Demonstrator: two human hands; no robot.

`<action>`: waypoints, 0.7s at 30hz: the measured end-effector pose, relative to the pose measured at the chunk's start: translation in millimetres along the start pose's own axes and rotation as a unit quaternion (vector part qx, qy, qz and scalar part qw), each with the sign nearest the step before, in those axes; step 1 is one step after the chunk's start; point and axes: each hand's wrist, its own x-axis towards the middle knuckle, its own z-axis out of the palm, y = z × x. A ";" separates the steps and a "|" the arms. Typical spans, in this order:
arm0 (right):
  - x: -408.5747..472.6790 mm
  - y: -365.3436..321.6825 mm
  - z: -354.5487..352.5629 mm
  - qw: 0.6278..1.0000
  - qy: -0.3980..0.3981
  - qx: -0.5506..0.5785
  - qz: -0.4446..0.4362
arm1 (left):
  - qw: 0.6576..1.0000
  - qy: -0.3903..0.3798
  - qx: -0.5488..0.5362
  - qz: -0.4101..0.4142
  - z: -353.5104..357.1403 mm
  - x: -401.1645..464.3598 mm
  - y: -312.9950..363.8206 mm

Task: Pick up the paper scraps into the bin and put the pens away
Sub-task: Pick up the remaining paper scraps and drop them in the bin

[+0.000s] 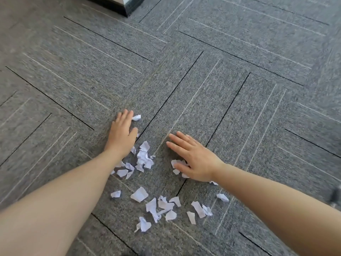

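Several white paper scraps lie scattered on the grey carpet. One clump [143,157] sits between my hands, and a looser spread [162,206] lies nearer to me. My left hand [121,133] rests flat on the carpet with fingers extended, a single scrap [136,117] just beside its fingertips. My right hand [191,159] lies flat, palm down and fingers spread, partly covering a few scraps [176,164] under its thumb side. Neither hand holds anything. No bin and no pens are in view.
Grey carpet tiles [239,71] with dark and pale lines cover the whole floor. A dark base of some furniture or wall corner [121,6] stands at the top centre. A blurred dark object [335,198] shows at the right edge.
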 end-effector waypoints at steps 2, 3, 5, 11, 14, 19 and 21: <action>5.0 -7.6 3.1 0.999 -0.023 -0.026 -0.021 | 0.996 -0.004 -0.040 0.076 2.4 -19.8 6.8; 3.4 -12.6 7.2 0.998 -0.034 -0.026 -0.035 | 0.992 -0.012 -0.050 0.114 4.6 -32.2 8.6; -7.9 -20.9 14.2 0.996 -0.050 0.002 -0.072 | 0.982 -0.032 -0.067 0.173 9.9 -57.4 8.3; -51.0 -7.4 4.1 0.997 0.050 0.059 -0.009 | 0.976 0.009 -0.009 0.215 -1.0 -117.6 -11.2; -72.5 -9.9 10.4 1.000 -0.017 -0.018 0.001 | 0.990 0.034 0.080 0.109 -5.8 -127.9 -26.4; -93.9 -34.9 37.0 0.998 -0.046 -0.042 -0.017 | 0.993 -0.083 0.077 0.031 8.9 -135.8 -28.5; -90.8 -38.0 42.9 0.997 -0.044 -0.066 -0.010 | 0.992 -0.094 0.070 0.048 16.0 -142.6 -21.5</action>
